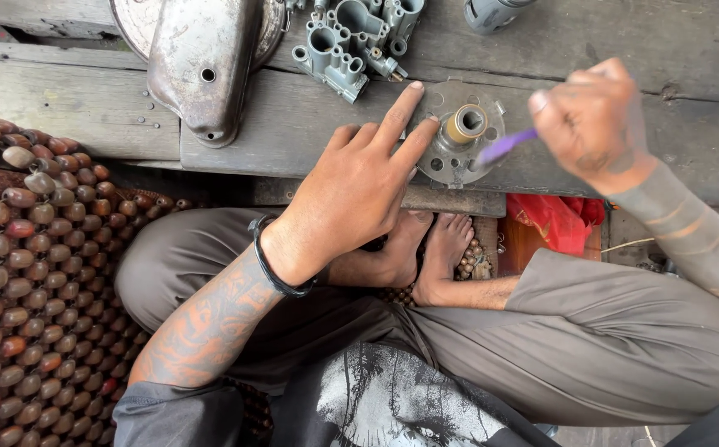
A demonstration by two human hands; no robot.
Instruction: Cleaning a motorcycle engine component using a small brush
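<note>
Nearest the camera, a dark printed shirt and grey trousers cover crossed legs, with bare feet tucked under the edge of the wooden counter. Left hand: fingers spread flat, index and middle fingertips pressing the 9 o'clock side of a round metal plate that lies on the counter. A brass-coloured hub stands at the plate's centre. Right hand: blurred by motion, fingers closed on a purple brush whose tip meets the plate at about 4 o'clock of the hub.

Step in hand, as judged: scrubbing the plate while the other hand pins it down. The next stroke calls for steady downward pressure from the left hand, so the plate does not spin or slide, and for turning the plate to bring unbrushed holes under the bristles.

Surroundings: a grey cast carburettor body at 11 o'clock of the plate; a dull metal cover farther toward 10 o'clock; a beaded seat mat at 8 o'clock; a red cloth just below the counter edge at 5 o'clock.
</note>
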